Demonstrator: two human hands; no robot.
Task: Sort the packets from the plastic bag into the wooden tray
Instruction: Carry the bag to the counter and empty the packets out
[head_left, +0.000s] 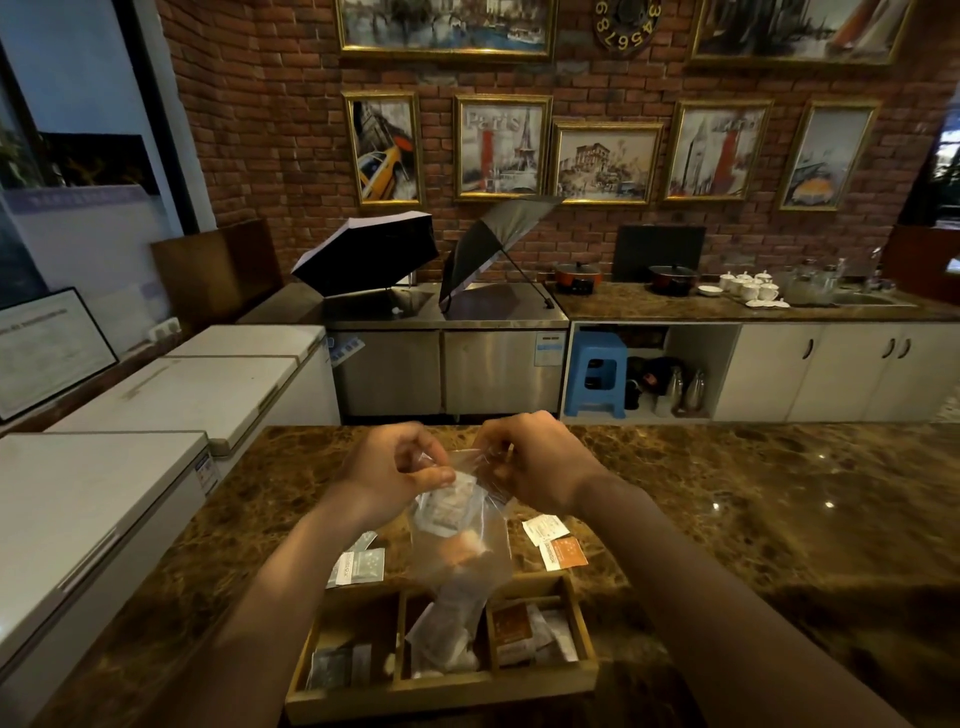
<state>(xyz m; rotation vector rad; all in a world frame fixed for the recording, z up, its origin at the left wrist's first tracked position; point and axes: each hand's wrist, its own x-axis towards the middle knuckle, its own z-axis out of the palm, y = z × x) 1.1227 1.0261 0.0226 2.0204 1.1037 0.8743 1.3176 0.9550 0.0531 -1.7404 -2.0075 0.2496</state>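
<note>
Nearest, at 6 o'clock: wooden tray (441, 693) flush with the near edge of the marble counter (753, 519), three compartments — grey packets (337, 665) left, pale ones middle, orange and white right. Just above, clear plastic bag (462, 525) held up over the tray, a pale packet inside, its lower end hanging into the middle compartment. Left hand (387, 475) closed, pinching the bag's top edge; right hand (535, 467) closed, pinching the opposite edge. Loose on the counter: grey sachet (358, 566) at 9 o'clock of the bag, white packet (543, 529) and orange packet (563, 552) at 3 o'clock; print too small to read. Open counter room from 1 to 4 o'clock. White chest freezers (130, 467) at 9 o'clock. Farther, at 12: steel unit with two opened umbrellas (374, 254), blue stool (595, 374), pots, cups. Beyond, brick wall, framed prints, one reading "Paris" (501, 148).
</note>
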